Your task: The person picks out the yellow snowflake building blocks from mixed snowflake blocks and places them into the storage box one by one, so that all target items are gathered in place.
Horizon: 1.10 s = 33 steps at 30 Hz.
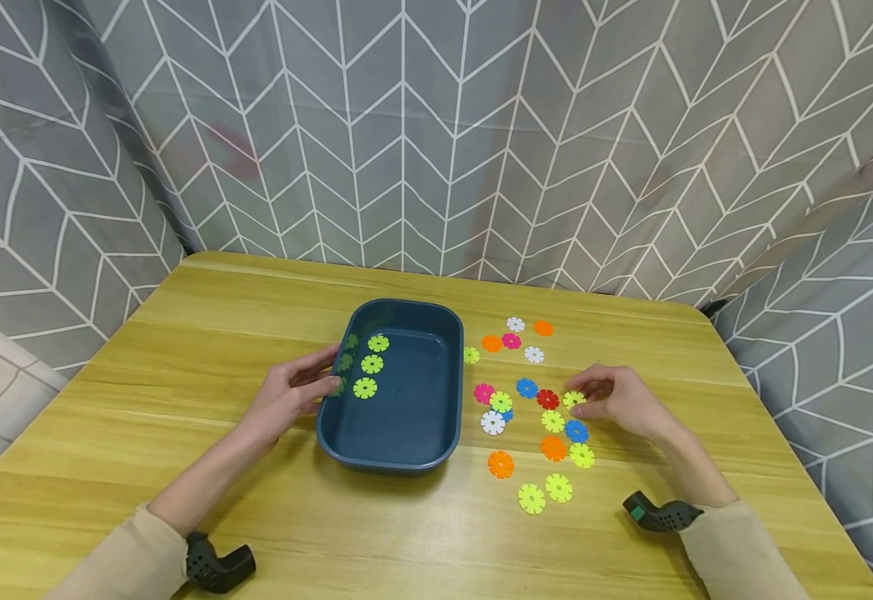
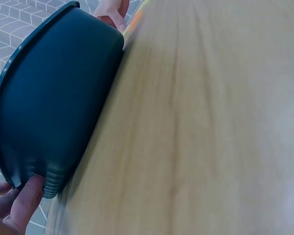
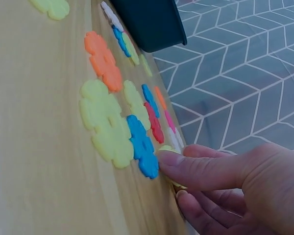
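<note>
A dark blue plastic tub (image 1: 414,433) stands on the table. My left hand (image 1: 291,392) grips its left rim, thumb over the edge and fingers along the outer wall. Three yellow-green notched discs, the farthest a disc (image 1: 378,343), lie in a row on the tub's left side, mirrored in its wall. To the right of the tub, my right hand (image 1: 616,400) pinches another yellow-green disc (image 1: 575,399) between thumb and fingers, low over the table. In the right wrist view, the thumb (image 3: 174,161) covers most of that disc. Beside it are a blue disc (image 3: 143,147) and a red disc (image 1: 547,400).
More notched discs spread right of the tub: an orange disc (image 1: 501,464), a white disc (image 1: 492,422) overlapping a blue one, a pink disc (image 1: 511,341) and several others. Two yellow-green discs, one a disc (image 1: 531,498), lie nearest me. A patterned grey curtain (image 1: 421,142) hangs behind the wooden table (image 1: 182,400).
</note>
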Motion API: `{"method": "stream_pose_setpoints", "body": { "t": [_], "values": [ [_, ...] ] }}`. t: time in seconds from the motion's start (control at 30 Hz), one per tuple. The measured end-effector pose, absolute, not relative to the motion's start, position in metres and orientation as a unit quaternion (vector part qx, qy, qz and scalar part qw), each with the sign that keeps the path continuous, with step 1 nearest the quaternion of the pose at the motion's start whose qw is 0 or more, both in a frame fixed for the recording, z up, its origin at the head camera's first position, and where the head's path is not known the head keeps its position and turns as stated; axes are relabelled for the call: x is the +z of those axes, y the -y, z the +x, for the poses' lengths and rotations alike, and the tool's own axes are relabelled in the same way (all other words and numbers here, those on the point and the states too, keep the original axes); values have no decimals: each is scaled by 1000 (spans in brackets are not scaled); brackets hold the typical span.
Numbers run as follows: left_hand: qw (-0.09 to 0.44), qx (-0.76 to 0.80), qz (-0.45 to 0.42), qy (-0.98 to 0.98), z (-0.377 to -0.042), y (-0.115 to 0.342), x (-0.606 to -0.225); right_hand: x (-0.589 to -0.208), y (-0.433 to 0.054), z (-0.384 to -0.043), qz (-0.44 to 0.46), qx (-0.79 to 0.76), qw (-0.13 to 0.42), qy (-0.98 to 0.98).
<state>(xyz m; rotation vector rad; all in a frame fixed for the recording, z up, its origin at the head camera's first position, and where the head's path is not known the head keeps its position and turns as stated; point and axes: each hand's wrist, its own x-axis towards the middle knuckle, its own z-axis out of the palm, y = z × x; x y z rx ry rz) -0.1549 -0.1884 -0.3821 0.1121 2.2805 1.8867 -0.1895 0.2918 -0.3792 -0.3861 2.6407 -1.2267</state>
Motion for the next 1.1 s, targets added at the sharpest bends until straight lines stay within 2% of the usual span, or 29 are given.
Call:
{"method": "stream_pose_setpoints", "body": {
  "t": [0.63,1.1],
  "values": [
    [89,633,34,-769,-155,189,-384,-375,-284,-192,-95,-380,88,-916],
    [90,630,30,-771,-154,189,-382,-365,-271,-204,-81,-440,123,-886]
  ]
}}
